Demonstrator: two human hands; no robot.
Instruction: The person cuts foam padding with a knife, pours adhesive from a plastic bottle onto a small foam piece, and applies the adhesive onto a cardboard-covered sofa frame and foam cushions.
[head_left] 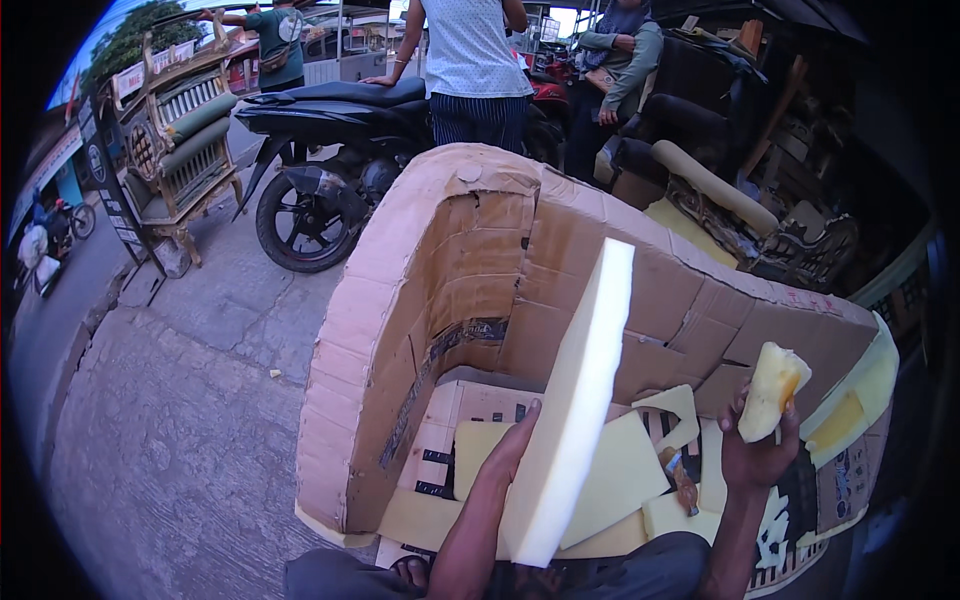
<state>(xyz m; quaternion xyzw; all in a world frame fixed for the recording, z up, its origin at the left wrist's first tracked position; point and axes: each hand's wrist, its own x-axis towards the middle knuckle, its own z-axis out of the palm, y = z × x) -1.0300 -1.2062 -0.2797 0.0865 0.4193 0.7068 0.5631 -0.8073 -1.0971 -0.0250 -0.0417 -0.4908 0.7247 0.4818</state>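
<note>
A thick pale-yellow foam slab (575,400) stands on edge in front of me, tilted to the right at its top. My left hand (512,448) is closed on its left face, with the fingers partly hidden behind it. On the right, my right hand (757,450) grips a small foam chunk (772,390) with an orange-brown stain on it. Around both hands is a curved sofa frame (615,285) lined with brown cardboard. Flat foam sheets (620,475) lie across its seat. Between them rests a brown object (684,484) that I cannot make out.
White foam scraps (772,535) lie by my right knee. Behind the frame stand a black motorcycle (340,165) and a person in a patterned top (475,50). A carved wooden seat (175,140) is at far left, beside the road. Worn furniture parts (720,200) crowd the back right.
</note>
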